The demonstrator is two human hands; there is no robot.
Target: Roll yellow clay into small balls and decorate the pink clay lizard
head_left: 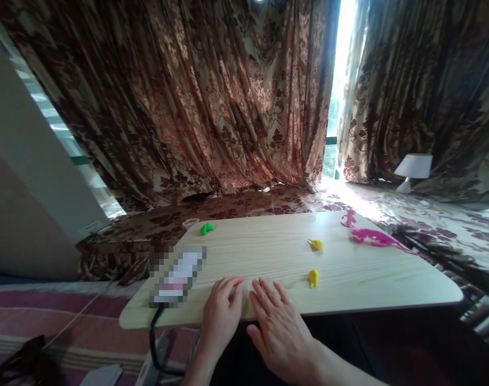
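Observation:
At the near edge of the pale wooden table (252, 236), my left hand (222, 311) rests with its fingers bent over the tabletop and the thumb a little apart from them. No object shows in it. Beside it, my right hand (278, 327) lies palm down with the fingers stretched out, and its palm side is hidden. Two yellow clay-like pieces are to the right of that hand: a rounded one (313, 277) nearer and a pointed one (316, 244) farther back. A curled green piece (207, 229) sits at the far left of the table.
A long-tailed pink figure (375, 237) and a smaller pink figure (349, 218) are at the table's far right. A blurred-out flat item (180, 276) with a black strap (153, 338) lies on the left. Behind stand floral curtains (244, 107) and a white lamp (413, 167).

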